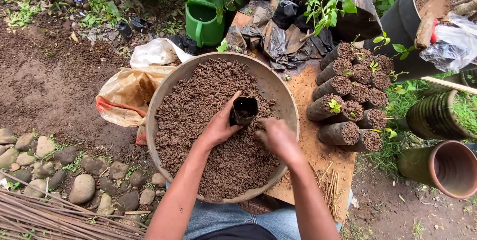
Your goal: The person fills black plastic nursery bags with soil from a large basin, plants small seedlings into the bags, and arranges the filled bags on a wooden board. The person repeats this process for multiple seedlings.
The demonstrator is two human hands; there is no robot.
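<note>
Your left hand (218, 126) is closed around a small black nursery bag (244, 110), holding it upright with its mouth open, and your right hand (278, 138) lies knuckles-up on the soil just beside the bag; its fingers are curled down into the soil, so you cannot tell from here whether they hold a scoop of it. Both hands work over the wide round basin (278, 88), which is heaped with dark loose potting soil (198, 106) and rests on a wooden board (308, 96) on the ground; the bag stands near the basin's centre, a little toward the far rim. By the look of it you are at the filling step: the bag shows only a little soil inside and its walls are still slack. The next move seems to call for lifting soil in your right hand and tipping it into the mouth while your left keeps the rim spread open, then firming it so the bag stands. At the board's right edge lies a stack of filled bags (350, 96), several with small green seedlings. Beyond the basin's far rim stands a green watering can (203, 19), and off the board's right side a terracotta pot (447, 168) lies on its side.
</note>
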